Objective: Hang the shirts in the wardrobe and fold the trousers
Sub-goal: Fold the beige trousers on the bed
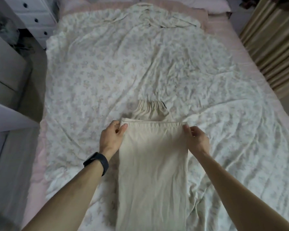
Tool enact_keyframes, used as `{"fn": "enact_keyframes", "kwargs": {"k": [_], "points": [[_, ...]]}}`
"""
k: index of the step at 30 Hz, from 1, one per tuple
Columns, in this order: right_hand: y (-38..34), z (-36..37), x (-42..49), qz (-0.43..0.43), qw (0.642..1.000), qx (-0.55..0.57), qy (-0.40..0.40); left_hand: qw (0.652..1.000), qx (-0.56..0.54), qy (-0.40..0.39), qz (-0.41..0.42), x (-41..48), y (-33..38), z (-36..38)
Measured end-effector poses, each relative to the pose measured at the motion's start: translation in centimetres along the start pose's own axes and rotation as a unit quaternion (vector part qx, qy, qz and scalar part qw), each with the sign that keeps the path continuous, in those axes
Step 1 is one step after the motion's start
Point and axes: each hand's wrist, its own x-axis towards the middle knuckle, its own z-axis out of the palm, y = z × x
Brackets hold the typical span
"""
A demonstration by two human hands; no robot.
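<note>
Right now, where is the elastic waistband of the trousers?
In the head view, the waistband lies on the bedsheet near the centre, just beyond the hem that the left hand and right hand pinch.

Both bare forearms reached forward, near parallel. Left hand [111, 137], black wristband [97, 163] on wrist, pinched left hem corner of beige cloth trousers [153, 155], thumb on top. Right hand [198, 140] pinched opposite corner likewise.

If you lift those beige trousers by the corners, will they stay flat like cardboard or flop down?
Probably flop: the trousers already drape over themselves in a soft fold. Likely light, since the left hand and right hand hold the corners with just fingertips.
</note>
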Motion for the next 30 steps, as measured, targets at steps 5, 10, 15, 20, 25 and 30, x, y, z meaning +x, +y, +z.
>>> {"fn": "enact_keyframes", "kwargs": {"k": [5, 10, 15, 20, 25, 30], "points": [[-0.6, 3.3, 8.6, -0.026, 0.999, 0.004, 0.028, 0.999, 0.011, 0.031, -0.018, 8.0, -0.3, 3.7], [-0.5, 6.6, 17.3, -0.041, 0.997, -0.050, 0.043, 0.997, 0.057, 0.049, -0.033, 15.4, -0.1, 7.8], [1.1, 9.1, 21.1, -0.018, 0.992, -0.115, 0.046, 0.987, 0.144, 0.059, -0.041, 19.2, -1.7, 10.1], [0.9, 10.3, 21.9, 0.002, 0.991, -0.123, 0.059, 0.987, 0.150, 0.033, -0.053, 20.2, -1.7, 10.8], [1.0, 11.2, 17.5, -0.095, 0.981, -0.138, 0.097, 0.948, 0.250, 0.116, 0.162, 15.0, -1.1, 12.2], [3.2, 15.3, 7.7, -0.322, 0.906, -0.274, -0.033, 0.880, 0.393, -0.023, 0.267, 7.1, -3.5, 16.7]]}}
